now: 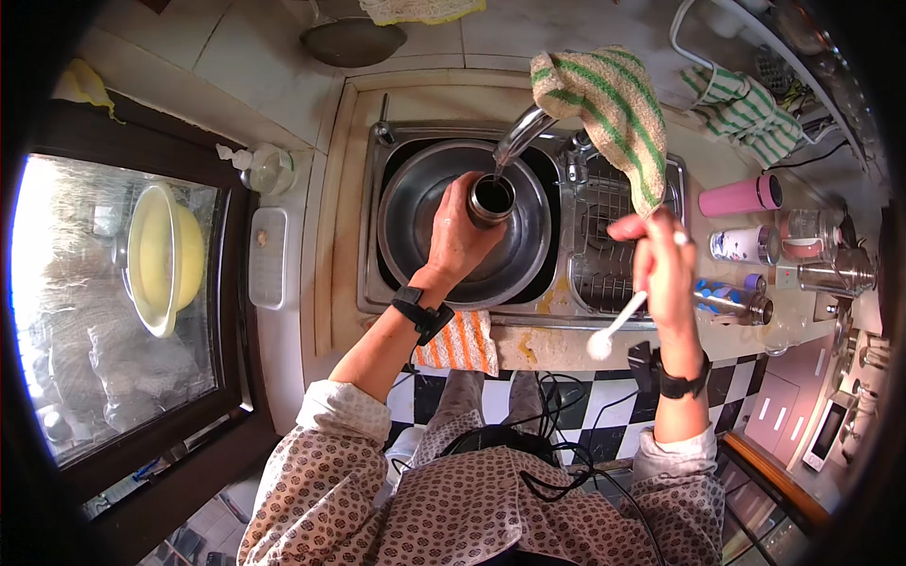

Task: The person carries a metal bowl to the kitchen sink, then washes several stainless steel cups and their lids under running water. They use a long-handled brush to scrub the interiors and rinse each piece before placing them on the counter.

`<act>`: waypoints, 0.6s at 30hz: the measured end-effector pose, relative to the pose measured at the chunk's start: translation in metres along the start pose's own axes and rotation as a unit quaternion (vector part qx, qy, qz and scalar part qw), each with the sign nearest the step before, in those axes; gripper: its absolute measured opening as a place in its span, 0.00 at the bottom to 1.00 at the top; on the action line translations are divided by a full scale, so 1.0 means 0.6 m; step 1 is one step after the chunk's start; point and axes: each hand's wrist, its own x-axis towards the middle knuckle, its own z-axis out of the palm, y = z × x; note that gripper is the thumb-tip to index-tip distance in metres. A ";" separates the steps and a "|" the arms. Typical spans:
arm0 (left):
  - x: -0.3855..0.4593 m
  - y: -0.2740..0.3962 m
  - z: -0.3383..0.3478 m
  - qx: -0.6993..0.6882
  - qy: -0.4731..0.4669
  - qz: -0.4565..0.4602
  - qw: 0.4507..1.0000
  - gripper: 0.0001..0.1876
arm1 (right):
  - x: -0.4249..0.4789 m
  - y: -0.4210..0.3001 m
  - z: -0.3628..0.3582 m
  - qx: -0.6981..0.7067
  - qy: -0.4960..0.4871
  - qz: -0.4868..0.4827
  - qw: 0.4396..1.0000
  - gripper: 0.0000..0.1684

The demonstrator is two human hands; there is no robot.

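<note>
My left hand grips a dark-mouthed metal flask upright under the faucet spout, above a round steel basin set in the sink. A thin stream of water seems to run from the spout into the flask. Over the faucet hangs a green-striped towel. My right hand, slightly blurred, is just below the towel's lower tip; whether it touches the towel I cannot tell. It holds a white-handled brush with a round white head, pointing down and left.
Right of the drainer rack lie a pink bottle, a patterned white flask and a blue-dotted bottle. An orange-striped cloth hangs at the counter's front edge. A soap dispenser and a plastic tray stand left.
</note>
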 end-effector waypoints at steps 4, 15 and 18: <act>0.013 0.010 0.005 -0.003 -0.005 -0.008 1.000 0.42 | 0.056 0.061 0.050 -0.072 -0.042 0.024 0.996 0.27; 0.014 -0.019 0.002 -0.033 -0.010 -0.023 0.999 0.41 | 0.018 -0.036 0.023 0.034 0.004 -0.027 0.999 0.25; 0.018 -0.018 0.015 -0.047 -0.018 -0.017 0.999 0.41 | -0.014 -0.065 -0.011 0.096 0.093 -0.134 0.982 0.25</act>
